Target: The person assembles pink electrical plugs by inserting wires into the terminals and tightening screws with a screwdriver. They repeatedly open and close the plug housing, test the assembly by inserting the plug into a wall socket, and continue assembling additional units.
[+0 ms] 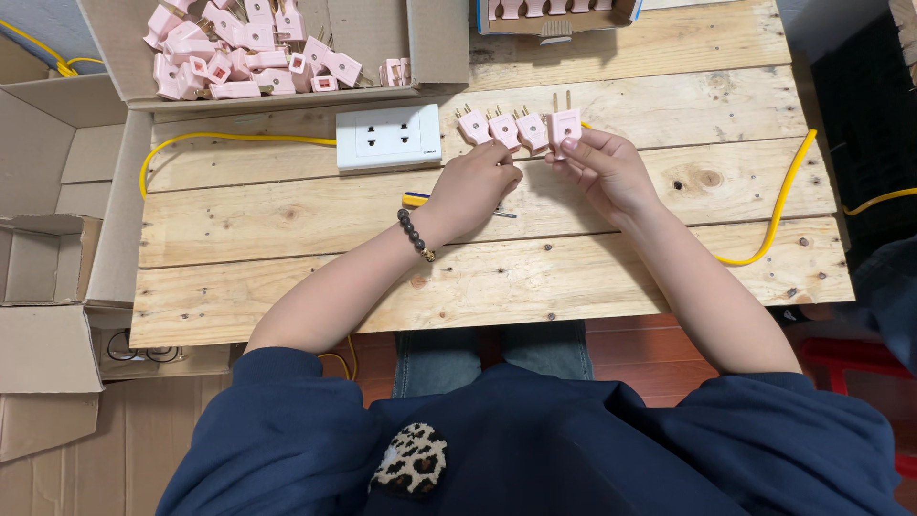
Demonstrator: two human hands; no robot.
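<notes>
My right hand holds a pink two-pin plug upright, its brass pins pointing away from me. My left hand, with a dark bead bracelet at the wrist, rests fingers curled on the wooden table just left of it, its fingertips close to the plug. Three more pink plugs lie in a row on the table beside the held one. A screwdriver with a yellow and blue handle lies mostly hidden under my left hand.
A white double wall socket sits on the table with a yellow cable running to both sides. A cardboard box at the back left holds several pink plugs. Another box sits at the top centre. Empty cartons stand left.
</notes>
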